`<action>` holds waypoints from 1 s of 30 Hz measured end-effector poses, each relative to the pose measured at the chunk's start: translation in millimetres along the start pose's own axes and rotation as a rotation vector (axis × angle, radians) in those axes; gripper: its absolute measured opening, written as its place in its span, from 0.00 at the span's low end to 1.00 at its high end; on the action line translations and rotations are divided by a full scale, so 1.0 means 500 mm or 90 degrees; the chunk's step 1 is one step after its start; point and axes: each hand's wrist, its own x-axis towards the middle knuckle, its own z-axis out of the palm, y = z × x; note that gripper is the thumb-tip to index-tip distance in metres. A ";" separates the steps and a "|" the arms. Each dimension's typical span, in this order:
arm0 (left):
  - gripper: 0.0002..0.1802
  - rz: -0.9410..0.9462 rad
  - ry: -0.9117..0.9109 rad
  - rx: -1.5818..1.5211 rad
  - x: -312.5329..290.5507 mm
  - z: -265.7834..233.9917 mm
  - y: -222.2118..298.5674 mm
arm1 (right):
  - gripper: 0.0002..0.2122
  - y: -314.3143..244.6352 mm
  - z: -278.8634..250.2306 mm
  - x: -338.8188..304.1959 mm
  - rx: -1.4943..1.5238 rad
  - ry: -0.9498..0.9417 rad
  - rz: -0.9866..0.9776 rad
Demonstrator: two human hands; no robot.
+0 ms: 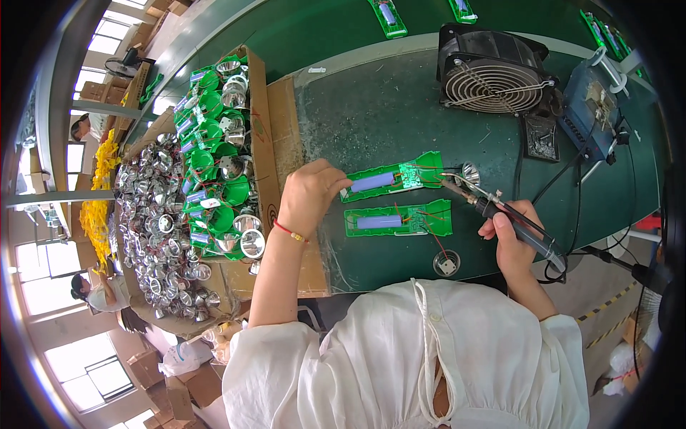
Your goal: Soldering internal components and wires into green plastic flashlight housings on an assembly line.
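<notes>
My right hand [513,232] is closed around a soldering iron [493,209] whose tip points left, at the right end of the upper green flashlight housing [429,163]. That housing holds a purple battery [373,182] and a small circuit board, with a silver reflector [470,174] at its right end. Pinched fingers of my left hand [312,191] grip the housing's left end. Just below lies a second green housing [429,218] with its own battery [379,222]. Thin red wires run from it to a reflector [446,263] near the bench edge.
A cardboard box [263,121] of green housings and reflectors stands left, beside a heap of silver reflectors [161,222]. Behind are a black fan [493,79] and a blue soldering station [593,104] with trailing cables. More housings [388,18] lie on the far green strip.
</notes>
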 end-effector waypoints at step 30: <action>0.05 -0.109 0.171 -0.044 -0.056 -0.015 0.044 | 0.08 -0.001 -0.009 0.008 -0.002 -0.004 -0.014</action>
